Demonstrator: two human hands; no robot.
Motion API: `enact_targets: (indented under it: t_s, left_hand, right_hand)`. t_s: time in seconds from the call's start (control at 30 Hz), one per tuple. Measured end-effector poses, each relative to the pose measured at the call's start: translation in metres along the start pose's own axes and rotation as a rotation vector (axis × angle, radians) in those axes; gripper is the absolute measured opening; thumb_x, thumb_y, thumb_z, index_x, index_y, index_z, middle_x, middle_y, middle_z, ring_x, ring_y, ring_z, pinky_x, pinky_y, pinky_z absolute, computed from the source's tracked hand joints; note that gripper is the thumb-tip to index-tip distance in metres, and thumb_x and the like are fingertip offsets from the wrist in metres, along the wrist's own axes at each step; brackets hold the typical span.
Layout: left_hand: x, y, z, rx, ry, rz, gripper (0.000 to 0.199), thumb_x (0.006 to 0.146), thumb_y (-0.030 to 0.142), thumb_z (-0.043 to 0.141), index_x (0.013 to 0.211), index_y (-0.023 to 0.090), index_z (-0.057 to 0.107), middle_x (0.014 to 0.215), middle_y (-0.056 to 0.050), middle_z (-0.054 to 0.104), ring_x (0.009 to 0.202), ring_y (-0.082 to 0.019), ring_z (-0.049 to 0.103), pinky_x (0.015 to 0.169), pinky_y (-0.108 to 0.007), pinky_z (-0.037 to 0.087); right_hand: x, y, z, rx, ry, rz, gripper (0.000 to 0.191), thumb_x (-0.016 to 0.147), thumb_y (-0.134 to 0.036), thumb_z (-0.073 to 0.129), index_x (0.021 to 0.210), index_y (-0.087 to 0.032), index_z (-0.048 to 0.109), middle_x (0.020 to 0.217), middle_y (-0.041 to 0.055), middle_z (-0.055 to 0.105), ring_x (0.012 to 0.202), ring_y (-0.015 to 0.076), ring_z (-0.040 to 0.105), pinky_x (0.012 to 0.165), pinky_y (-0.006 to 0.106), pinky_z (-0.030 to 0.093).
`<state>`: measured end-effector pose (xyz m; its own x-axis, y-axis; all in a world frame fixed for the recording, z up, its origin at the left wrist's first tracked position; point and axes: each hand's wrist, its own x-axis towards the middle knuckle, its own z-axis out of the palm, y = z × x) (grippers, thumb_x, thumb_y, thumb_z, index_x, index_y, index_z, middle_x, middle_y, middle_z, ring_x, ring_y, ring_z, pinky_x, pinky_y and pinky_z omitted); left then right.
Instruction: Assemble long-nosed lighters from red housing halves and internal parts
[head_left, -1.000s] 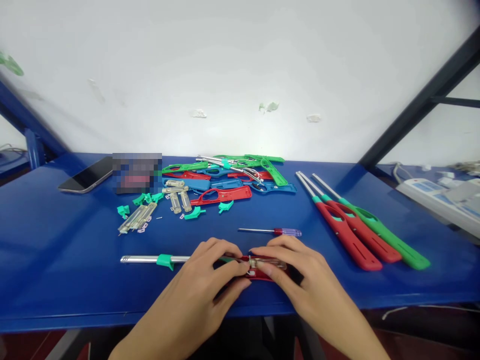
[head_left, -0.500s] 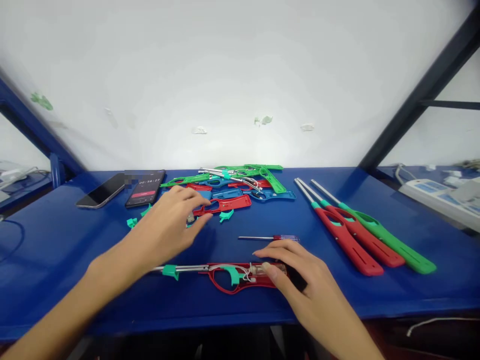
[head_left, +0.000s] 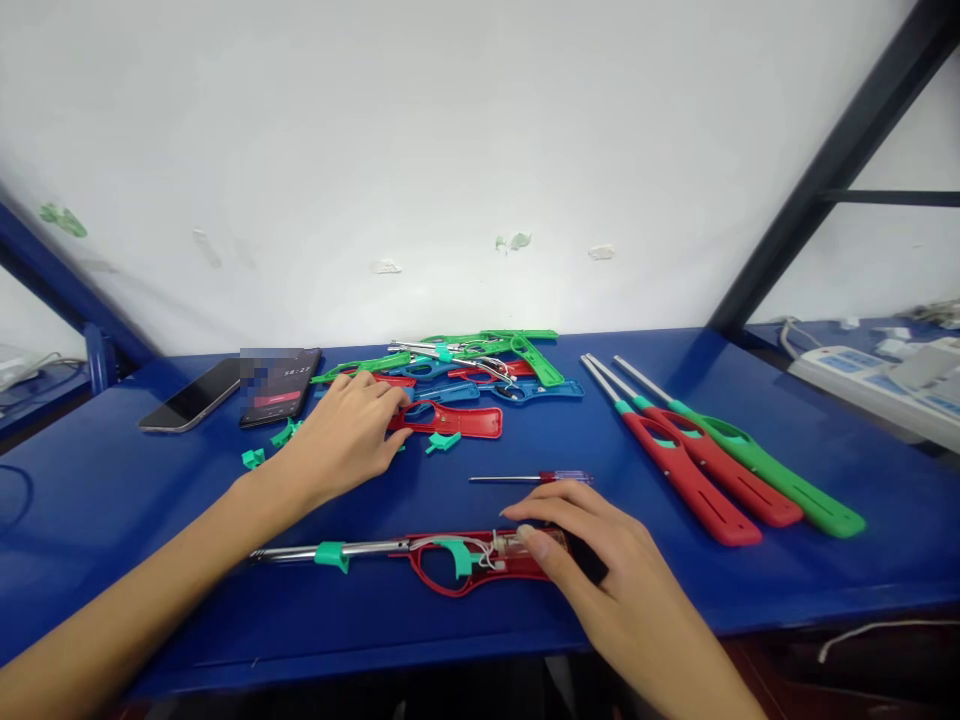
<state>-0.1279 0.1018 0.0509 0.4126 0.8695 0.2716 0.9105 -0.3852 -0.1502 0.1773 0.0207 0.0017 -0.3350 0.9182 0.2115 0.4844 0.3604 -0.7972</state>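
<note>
An opened red gas lighter (head_left: 442, 585) lies along the table's front, showing its metal tube, green trigger, white wires and clear fuel tank. My right hand (head_left: 600, 560) rests over its handle end, thumb on the tank and fingers curled along the far side. My left hand (head_left: 352, 425) reaches to the parts pile, thumb and fingers closed around the left end of a loose red handle half (head_left: 469, 421). Its fingertips are partly hidden. Between the hands lies a screwdriver (head_left: 566, 478) with a clear red-and-purple handle.
Green handle halves (head_left: 536, 360), blue handle halves (head_left: 551, 390) and wired tubes are heaped by the wall. Small green plastic pieces (head_left: 444, 442) lie before them. Two phones (head_left: 191, 397) are at left. Closed red lighters (head_left: 686, 480) and a green lighter (head_left: 795, 485) lie at right.
My left hand has closed on the red handle half, which has shifted slightly toward me and to the right. My right hand stays on the opened lighter. The view has turned slightly.
</note>
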Motion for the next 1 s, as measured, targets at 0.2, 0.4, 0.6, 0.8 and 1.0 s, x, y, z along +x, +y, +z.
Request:
enact_targets:
  t_s: [0.2, 0.4, 0.6, 0.8, 1.0]
  left_hand:
    - [-0.003, 0.0, 0.0, -0.054, 0.017, 0.058, 0.026, 0.102, 0.033, 0.052, 0.113, 0.019, 0.072, 0.11, -0.012, 0.077, 0.107, -0.032, 0.063, 0.099, -0.049, 0.045]
    - [-0.004, -0.001, 0.01, -0.106, 0.012, 0.109, 0.022, 0.099, 0.032, 0.062, 0.115, 0.021, 0.073, 0.113, -0.01, 0.077, 0.109, -0.032, 0.062, 0.092, -0.045, 0.046]
    - [-0.003, 0.0, 0.012, -0.084, 0.1, 0.141, 0.017, 0.103, 0.028, 0.058, 0.103, 0.02, 0.073, 0.109, -0.009, 0.076, 0.106, -0.031, 0.062, 0.088, -0.043, 0.044]
    - [-0.006, 0.001, -0.006, -0.048, 0.286, 0.138, 0.023, 0.109, 0.029, 0.05, 0.11, 0.017, 0.07, 0.109, -0.011, 0.077, 0.101, -0.031, 0.065, 0.086, -0.043, 0.044]
    - [-0.037, 0.033, -0.036, -0.194, 0.443, 0.122, 0.015, 0.11, 0.024, 0.054, 0.117, 0.019, 0.066, 0.106, -0.004, 0.074, 0.097, -0.022, 0.066, 0.089, -0.035, 0.048]
  right_hand:
    - [0.0, 0.001, 0.0, -0.023, 0.006, -0.015, 0.023, 0.107, -0.049, 0.055, 0.113, -0.043, 0.077, 0.123, -0.0034, 0.074, 0.119, 0.0224, 0.069, 0.107, 0.041, 0.048]
    - [0.002, -0.001, 0.001, -0.04, 0.02, -0.01, 0.023, 0.107, -0.049, 0.056, 0.111, -0.043, 0.078, 0.119, -0.004, 0.076, 0.116, 0.0213, 0.07, 0.103, 0.036, 0.051]
    - [0.001, 0.0, 0.001, -0.057, 0.014, -0.029, 0.022, 0.107, -0.048, 0.056, 0.111, -0.043, 0.077, 0.117, -0.0042, 0.076, 0.113, 0.0197, 0.071, 0.1, 0.034, 0.053]
    - [-0.001, 0.002, 0.0, -0.053, 0.124, -0.078, 0.02, 0.107, -0.046, 0.059, 0.118, -0.044, 0.075, 0.116, -0.0037, 0.077, 0.11, 0.0183, 0.074, 0.095, 0.031, 0.058]
    - [-0.004, 0.004, 0.002, 0.098, 0.328, -0.112, 0.062, 0.101, -0.046, 0.07, 0.157, -0.046, 0.044, 0.132, 0.0011, 0.07, 0.099, 0.0156, 0.074, 0.092, 0.031, 0.064]
